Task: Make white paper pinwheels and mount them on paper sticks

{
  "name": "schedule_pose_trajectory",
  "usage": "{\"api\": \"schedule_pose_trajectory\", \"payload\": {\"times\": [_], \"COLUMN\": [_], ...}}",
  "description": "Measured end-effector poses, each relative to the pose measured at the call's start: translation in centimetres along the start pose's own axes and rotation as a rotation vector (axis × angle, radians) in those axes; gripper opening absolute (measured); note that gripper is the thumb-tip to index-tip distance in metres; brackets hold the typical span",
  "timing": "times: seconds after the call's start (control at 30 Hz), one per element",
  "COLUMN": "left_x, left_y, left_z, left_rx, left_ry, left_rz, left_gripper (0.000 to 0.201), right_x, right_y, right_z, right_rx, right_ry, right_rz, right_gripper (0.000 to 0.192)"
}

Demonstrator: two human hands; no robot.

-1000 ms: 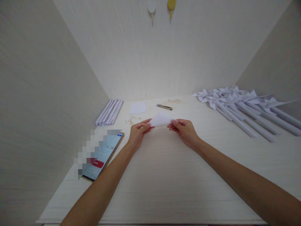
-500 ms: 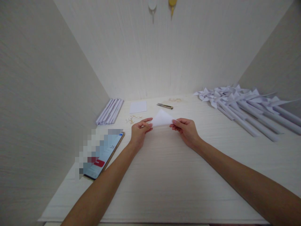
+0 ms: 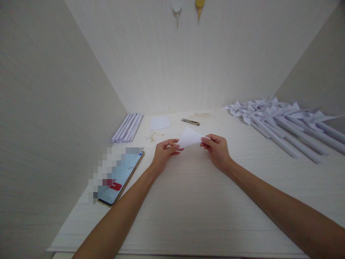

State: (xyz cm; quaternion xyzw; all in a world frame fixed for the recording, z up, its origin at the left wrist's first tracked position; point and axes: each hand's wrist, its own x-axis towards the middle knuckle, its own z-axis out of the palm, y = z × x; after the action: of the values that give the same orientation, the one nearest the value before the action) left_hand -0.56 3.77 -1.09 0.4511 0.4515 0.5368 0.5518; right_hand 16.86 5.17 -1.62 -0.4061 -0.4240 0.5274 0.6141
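light dim, diffuse | edges darker, stretched | phone partly pixelated

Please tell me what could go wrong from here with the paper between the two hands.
The white paper is pinched only near its ends by the left hand and right hand, so an uneven pull might crease it wrongly or slip it free. The left forearm runs close by the phone and could nudge it. Small pale pieces lie loose just beyond the left hand, which might scatter them.
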Motion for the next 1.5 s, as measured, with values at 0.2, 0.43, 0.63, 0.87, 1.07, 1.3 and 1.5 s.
{"api": "schedule_pose_trajectory", "payload": {"times": [0.2, 0.43, 0.63, 0.87, 1.07, 1.3, 1.5], "left_x": [-0.4, -0.4, -0.4, -1.0, -1.3, -1.4, -1.7], "left_y": [0.5, 0.0, -0.7, -0.7, -0.5, -0.8, -0.4], "left_z": [0.4, 0.5, 0.6, 1.2, 1.5, 1.7, 2.0], "left_rx": [-0.011, -0.022, 0.039, 0.114, 0.046, -0.043, 0.029], "left_ry": [-0.105, -0.083, -0.053, 0.053, 0.053, 0.04, 0.041], "left_rz": [-0.063, -0.05, 0.015, 0.092, 0.08, 0.158, 0.188], "left_gripper": [0.018, 0.017, 0.014, 0.014, 0.019, 0.023, 0.016], "right_x": [-0.1, -0.6, -0.5, -0.8, -0.9, -1.2, -1.8], "right_y": [0.1, 0.3, 0.4, 0.6, 0.4, 0.9, 0.9], "right_z": [-0.1, -0.2, 0.1, 0.4, 0.3, 0.7, 0.9], "right_rx": [-0.08, -0.235, -0.162, -0.274, -0.308, -0.354, -0.375], "right_ry": [-0.103, -0.303, -0.222, -0.311, -0.43, -0.494, -0.556], "right_rz": [-0.03, -0.067, -0.12, -0.052, 0.006, -0.033, -0.093], "right_gripper": [0.014, 0.016, 0.021, 0.02, 0.022, 0.028, 0.029]}}
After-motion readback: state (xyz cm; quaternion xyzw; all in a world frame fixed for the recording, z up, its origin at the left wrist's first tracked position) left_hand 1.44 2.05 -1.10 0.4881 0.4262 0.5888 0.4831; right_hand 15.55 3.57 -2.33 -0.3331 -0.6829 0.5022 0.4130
